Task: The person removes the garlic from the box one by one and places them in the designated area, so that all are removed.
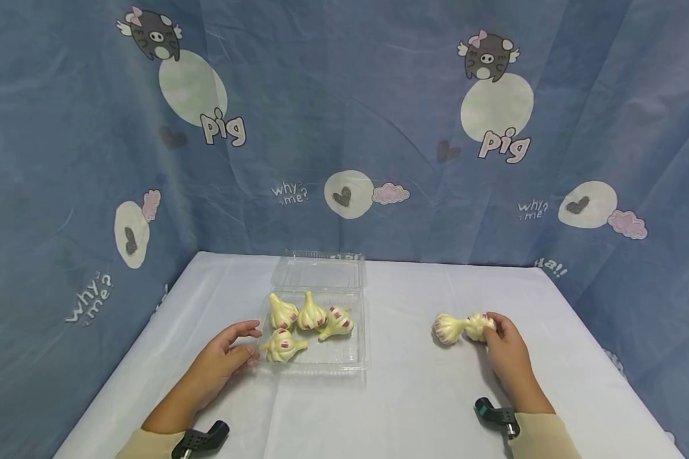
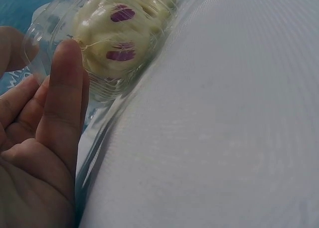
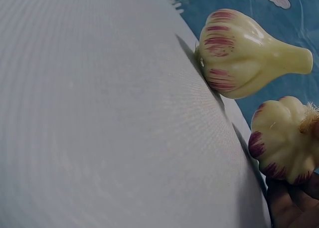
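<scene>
My left hand (image 1: 221,363) touches the left side of a clear plastic box (image 1: 335,357), its thumb and index finger spread apart. Several pale yellow garlic bulbs with purple marks lie inside, among them one garlic bulb (image 1: 282,346) close to my left fingers (image 2: 65,93). Over on the right, my right hand (image 1: 508,357) grips another garlic bulb (image 3: 279,138) between thumb and fingers. Just left of it, a further garlic bulb (image 1: 448,329) lies on the table with its stem pointing right, toward the gripped one.
The box's hinged lid (image 1: 319,273) lies open behind it. A white cloth covers the table (image 1: 402,395). Blue printed curtains (image 1: 379,115) stand at the back and both sides. A dark camera mount is on each wrist.
</scene>
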Action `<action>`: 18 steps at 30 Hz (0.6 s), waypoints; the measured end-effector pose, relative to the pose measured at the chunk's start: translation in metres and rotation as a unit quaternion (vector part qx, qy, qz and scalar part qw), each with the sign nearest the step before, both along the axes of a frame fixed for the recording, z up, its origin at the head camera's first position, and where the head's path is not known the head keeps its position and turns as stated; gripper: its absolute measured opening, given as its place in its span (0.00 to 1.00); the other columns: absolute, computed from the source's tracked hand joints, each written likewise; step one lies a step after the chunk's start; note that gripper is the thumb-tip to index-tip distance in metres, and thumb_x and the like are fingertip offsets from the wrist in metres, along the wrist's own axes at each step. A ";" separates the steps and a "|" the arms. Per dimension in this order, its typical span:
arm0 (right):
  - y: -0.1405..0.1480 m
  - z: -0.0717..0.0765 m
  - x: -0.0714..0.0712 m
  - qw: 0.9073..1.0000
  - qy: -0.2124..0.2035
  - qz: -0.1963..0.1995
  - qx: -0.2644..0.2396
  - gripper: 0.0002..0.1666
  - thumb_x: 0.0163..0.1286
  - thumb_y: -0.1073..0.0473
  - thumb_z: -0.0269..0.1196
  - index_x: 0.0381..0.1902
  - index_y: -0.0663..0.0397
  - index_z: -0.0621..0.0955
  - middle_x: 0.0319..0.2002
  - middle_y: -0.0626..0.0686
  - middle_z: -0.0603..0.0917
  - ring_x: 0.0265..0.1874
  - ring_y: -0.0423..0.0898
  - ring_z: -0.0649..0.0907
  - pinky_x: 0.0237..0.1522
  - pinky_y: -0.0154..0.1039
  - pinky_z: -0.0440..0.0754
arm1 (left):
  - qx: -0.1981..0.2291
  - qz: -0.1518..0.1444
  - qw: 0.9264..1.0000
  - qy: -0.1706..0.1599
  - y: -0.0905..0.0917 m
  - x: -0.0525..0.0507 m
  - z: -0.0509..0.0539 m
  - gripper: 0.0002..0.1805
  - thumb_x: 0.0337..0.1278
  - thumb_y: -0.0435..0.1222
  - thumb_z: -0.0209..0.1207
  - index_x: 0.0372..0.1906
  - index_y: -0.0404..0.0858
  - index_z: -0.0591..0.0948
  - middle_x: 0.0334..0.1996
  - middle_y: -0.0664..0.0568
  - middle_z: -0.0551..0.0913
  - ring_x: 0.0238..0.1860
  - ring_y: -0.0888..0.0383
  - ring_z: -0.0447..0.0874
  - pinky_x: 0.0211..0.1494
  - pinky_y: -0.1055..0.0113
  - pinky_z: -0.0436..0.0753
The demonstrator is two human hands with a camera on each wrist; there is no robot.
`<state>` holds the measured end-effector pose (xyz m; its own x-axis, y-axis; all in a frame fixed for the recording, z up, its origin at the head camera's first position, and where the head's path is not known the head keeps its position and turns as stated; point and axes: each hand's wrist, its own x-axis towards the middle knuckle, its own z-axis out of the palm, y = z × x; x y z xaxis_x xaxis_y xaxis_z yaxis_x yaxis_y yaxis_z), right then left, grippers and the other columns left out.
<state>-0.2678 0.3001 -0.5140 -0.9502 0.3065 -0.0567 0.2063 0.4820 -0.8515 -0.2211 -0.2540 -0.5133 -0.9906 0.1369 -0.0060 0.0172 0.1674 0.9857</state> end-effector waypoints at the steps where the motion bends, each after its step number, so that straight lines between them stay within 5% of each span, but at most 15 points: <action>1: 0.000 -0.001 0.000 1.000 -0.001 0.001 0.000 0.31 0.83 0.54 0.48 0.78 0.59 0.65 0.77 0.65 0.67 0.76 0.64 0.68 0.74 0.61 0.68 | -0.002 0.002 1.000 -0.001 0.000 0.000 0.000 0.29 0.74 0.30 0.57 0.75 0.34 0.67 0.66 0.34 0.69 0.43 0.60 0.86 0.47 0.66 0.87; 18: -0.001 -0.001 0.002 1.000 -0.009 -0.008 -0.003 0.33 0.84 0.50 0.46 0.80 0.58 0.63 0.77 0.64 0.67 0.76 0.63 0.68 0.74 0.61 0.69 | -0.012 0.008 1.000 -0.004 0.000 -0.003 0.000 0.29 0.72 0.29 0.57 0.75 0.35 0.68 0.67 0.35 0.70 0.42 0.59 0.85 0.46 0.66 0.87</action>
<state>-0.2663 0.2990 -0.5151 -0.9439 0.3215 -0.0751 0.2290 0.4735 -0.8505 -0.2240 -0.2542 -0.5129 -0.9925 0.1211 -0.0172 0.0062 0.1907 0.9816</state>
